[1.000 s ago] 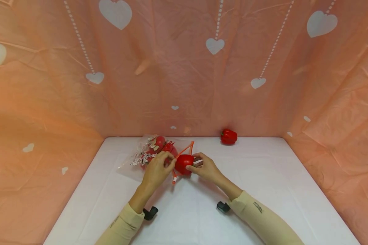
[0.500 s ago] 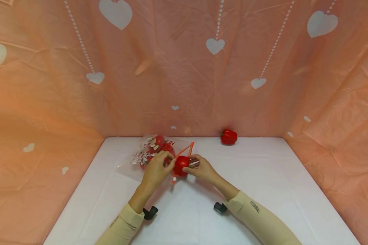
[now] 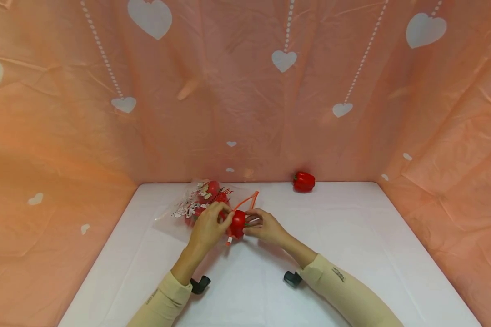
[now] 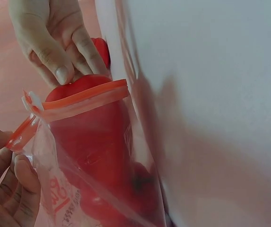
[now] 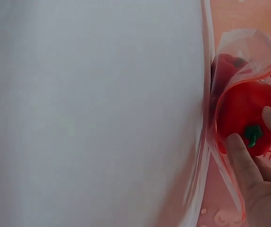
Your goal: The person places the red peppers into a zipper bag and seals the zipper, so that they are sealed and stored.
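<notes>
My left hand (image 3: 206, 229) pinches the orange zip edge (image 4: 20, 135) of a clear plastic zip bag (image 3: 167, 222) printed with white figures and red lettering. A red bell pepper (image 5: 246, 106) is partly inside the bag's mouth, green stem facing outward. Thumb and fingers of my right hand (image 3: 267, 229) hold that pepper around its stem end. Deeper in the bag lie several red items; one shows a green stem (image 4: 142, 183) through the plastic. In the left wrist view, the orange zip strip (image 4: 86, 99) crosses over the pepper, and a white slider sits at its corner.
Another red bell pepper (image 3: 304, 181) lies at the back of the white table (image 3: 331, 245), right of centre. An orange curtain with white hearts (image 3: 245, 113) stands behind it. Dark wrist-camera parts (image 3: 200, 284) hang under both sleeves.
My right hand has moved left with the bell pepper, which has gone further into the bag's mouth. The left hand keeps its hold on the bag edge almost unmoved.
</notes>
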### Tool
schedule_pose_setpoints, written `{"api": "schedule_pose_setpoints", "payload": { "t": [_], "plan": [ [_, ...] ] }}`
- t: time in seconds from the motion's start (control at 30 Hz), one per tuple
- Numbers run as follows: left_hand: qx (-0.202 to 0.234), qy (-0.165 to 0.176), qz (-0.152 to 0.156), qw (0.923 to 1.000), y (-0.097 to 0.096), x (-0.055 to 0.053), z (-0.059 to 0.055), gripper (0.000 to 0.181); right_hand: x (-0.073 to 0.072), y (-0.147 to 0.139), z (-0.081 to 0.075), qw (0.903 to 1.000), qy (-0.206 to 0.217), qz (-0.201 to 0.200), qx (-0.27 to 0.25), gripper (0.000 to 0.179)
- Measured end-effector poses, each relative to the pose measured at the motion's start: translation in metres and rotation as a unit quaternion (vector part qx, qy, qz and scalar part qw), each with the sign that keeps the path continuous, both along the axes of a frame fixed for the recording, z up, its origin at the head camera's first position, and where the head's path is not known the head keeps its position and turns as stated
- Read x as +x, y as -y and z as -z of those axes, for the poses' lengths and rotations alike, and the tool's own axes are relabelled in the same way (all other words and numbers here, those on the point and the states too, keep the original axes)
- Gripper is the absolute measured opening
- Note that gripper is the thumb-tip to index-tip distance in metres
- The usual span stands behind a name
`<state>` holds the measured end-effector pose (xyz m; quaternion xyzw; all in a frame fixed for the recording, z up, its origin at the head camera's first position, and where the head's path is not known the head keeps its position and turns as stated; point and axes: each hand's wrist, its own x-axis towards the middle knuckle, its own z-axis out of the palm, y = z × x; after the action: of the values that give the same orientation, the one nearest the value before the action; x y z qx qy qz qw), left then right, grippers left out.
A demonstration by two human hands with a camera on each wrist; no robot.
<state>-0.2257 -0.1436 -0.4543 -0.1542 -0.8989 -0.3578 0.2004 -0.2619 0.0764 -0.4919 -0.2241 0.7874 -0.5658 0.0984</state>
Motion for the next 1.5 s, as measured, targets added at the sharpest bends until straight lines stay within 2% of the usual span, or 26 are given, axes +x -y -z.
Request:
{"api": "schedule_pose_setpoints", "payload": {
  "t": [0.43, 0.73, 1.0, 1.5],
  "plan": [
    [0.001, -0.020, 0.005, 0.9998, 0.000, 0.001, 0.001, 0.008, 0.001, 0.011, -0.001, 0.9995, -0.001, 0.015, 0.028, 0.048],
    [0.012, -0.020, 0.005, 0.9997, 0.000, 0.003, -0.001, 0.008, -0.002, 0.019, -0.002, 1.0000, 0.004, 0.004, 0.005, 0.045],
    [0.018, -0.005, 0.004, 0.9998, 0.000, 0.003, -0.002, 0.006, -0.004, 0.026, -0.003, 0.9998, -0.001, 0.000, 0.018, 0.045],
    [0.023, -0.012, 0.008, 0.9996, 0.002, 0.002, -0.002, 0.007, -0.009, 0.039, -0.003, 0.9998, 0.008, -0.002, 0.020, 0.043]
  ]
}}
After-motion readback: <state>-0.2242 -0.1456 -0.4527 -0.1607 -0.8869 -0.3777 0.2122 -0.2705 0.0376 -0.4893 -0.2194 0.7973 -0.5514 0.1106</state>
